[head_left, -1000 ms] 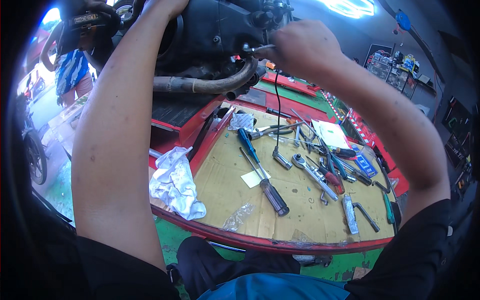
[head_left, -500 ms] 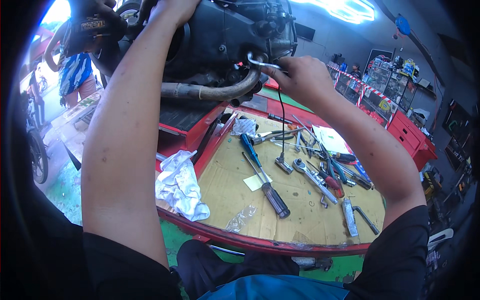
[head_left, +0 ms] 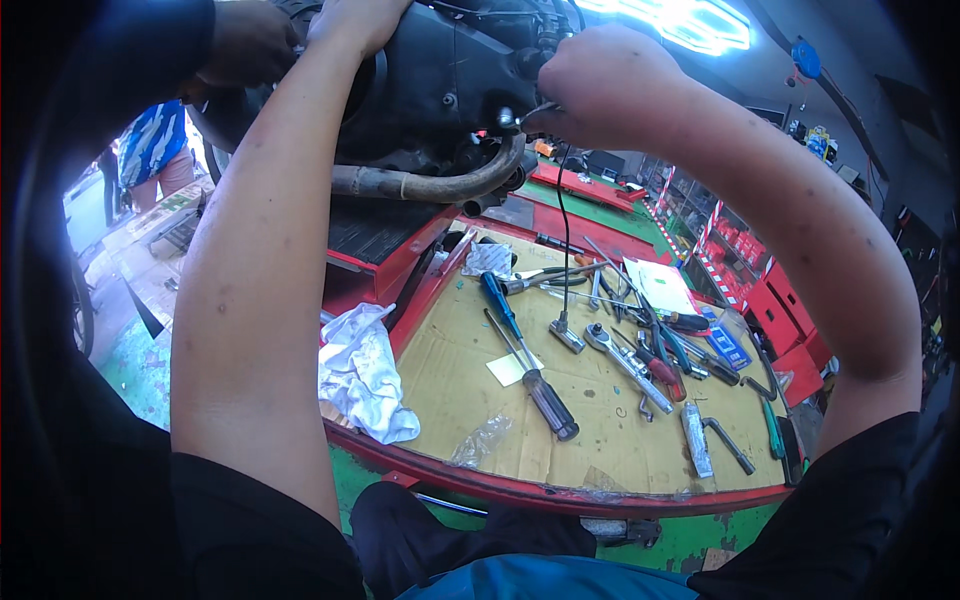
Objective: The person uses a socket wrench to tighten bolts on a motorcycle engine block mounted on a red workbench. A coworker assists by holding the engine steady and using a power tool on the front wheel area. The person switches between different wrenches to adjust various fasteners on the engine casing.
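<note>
My right hand (head_left: 605, 92) is closed around a slim silver wrench (head_left: 543, 110). The wrench's bright end meets the engine beside the top of a bent exhaust pipe (head_left: 440, 187). At the upper edge, my left hand (head_left: 362, 20) rests against the dark engine casing (head_left: 425, 85); its fingers are mostly hidden or cut off. A thin black cable (head_left: 567, 225) hangs below my right hand to a metal-sleeved cap (head_left: 566, 336) over the cardboard. Another person's hand (head_left: 255, 45), in a dark sleeve, is at the engine's left side.
Cardboard (head_left: 440, 380) in a red-framed bench carries several tools, including a screwdriver (head_left: 548, 400), a ratchet (head_left: 625, 365) and a hex key (head_left: 730, 445). A white rag (head_left: 362, 375) lies at its left edge. Another person in patterned blue clothing (head_left: 153, 140) stands far left.
My right hand has swung up and toward me, turning the wrench, with its elbow moving right. The other person's hand and sleeve have shifted at upper left. My left hand stays nearly in place.
</note>
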The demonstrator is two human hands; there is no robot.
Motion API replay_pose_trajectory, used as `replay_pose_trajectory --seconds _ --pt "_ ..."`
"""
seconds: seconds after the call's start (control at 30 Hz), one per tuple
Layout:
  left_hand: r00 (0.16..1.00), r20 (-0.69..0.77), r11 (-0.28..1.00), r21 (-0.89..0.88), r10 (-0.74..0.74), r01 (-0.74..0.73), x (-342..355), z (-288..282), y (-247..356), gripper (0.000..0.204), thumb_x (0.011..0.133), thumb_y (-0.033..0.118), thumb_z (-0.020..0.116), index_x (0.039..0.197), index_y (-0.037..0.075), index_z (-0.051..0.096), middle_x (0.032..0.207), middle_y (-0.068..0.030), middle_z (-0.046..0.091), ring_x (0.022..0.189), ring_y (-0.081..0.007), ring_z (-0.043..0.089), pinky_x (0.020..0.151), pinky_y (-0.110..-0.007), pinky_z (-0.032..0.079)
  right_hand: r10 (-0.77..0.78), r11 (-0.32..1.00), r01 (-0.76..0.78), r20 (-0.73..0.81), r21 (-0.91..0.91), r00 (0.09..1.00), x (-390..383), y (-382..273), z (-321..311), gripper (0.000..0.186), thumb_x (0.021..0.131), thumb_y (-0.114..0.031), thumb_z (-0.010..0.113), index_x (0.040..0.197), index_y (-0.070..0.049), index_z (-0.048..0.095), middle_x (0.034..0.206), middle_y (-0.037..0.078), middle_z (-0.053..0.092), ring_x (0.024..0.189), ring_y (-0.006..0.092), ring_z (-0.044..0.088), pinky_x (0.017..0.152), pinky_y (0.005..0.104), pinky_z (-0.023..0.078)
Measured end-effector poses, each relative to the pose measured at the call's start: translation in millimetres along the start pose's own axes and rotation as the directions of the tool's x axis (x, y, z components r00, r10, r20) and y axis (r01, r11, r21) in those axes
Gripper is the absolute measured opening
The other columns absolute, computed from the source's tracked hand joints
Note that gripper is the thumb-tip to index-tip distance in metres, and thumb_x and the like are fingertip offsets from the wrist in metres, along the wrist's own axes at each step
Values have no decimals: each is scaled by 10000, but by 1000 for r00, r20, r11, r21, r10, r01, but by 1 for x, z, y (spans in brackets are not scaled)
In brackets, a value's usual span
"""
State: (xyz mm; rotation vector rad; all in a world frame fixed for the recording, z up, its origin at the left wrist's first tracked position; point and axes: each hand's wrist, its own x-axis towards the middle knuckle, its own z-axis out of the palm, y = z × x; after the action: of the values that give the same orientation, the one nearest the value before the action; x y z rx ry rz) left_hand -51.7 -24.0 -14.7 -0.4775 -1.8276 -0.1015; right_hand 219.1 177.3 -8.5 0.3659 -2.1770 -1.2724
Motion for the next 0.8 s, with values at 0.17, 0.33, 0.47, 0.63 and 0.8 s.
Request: replay_pose_trajectory --seconds 0.17,0.33,0.47,0.63,0.8 --pt "1000 4 1000 -5 -18 18 1 4 2 329 1009 188 465 1317 223 576 1420 -118 596 1304 -374 564 1099 -483 454 39 999 -34 125 -38 991 11 -5 -9 326 874 -416 756 949 -104 810 866 126 751 872 322 745 796 430 605" --pt "1000 -7 1000 -3 -26 26 3 6 -4 335 1007 189 465 1323 221 572 1420 -117 596 1302 -378 567 1092 -491 458 -138 977 153 103 -148 985 37 -7 -6 224 840 -341 751 855 -124 801 812 98 747 813 289 746 714 407 584" --pt "1000 -21 1000 5 3 -3 8 14 -10 331 1007 191 464 1318 216 573 1413 -119 597 1295 -384 573 1084 -492 463 -255 940 294 218 -173 942 57 -13 -23 106 798 -254 743 805 -165 800 855 52 774 834 243 757 713 383 577" --pt "999 -15 999 -34 41 -41 11 23 -11 327 1008 191 460 1314 208 575 1410 -123 596 1292 -389 573 1083 -487 463 -224 956 233 70 -178 972 32 2 5 113 760 -282 747 744 -175 779 784 17 753 762 214 743 658 371 546" --pt "1000 -4 990 -134 31 -31 15 10 -7 319 1026 208 428 1302 187 587 1420 -141 589 1299 -403 564 1099 -490 448 -315 907 278 -70 -316 947 6 7 18 148 763 -283 702 659 -186 742 714 3 724 688 192 717 565 359 491"
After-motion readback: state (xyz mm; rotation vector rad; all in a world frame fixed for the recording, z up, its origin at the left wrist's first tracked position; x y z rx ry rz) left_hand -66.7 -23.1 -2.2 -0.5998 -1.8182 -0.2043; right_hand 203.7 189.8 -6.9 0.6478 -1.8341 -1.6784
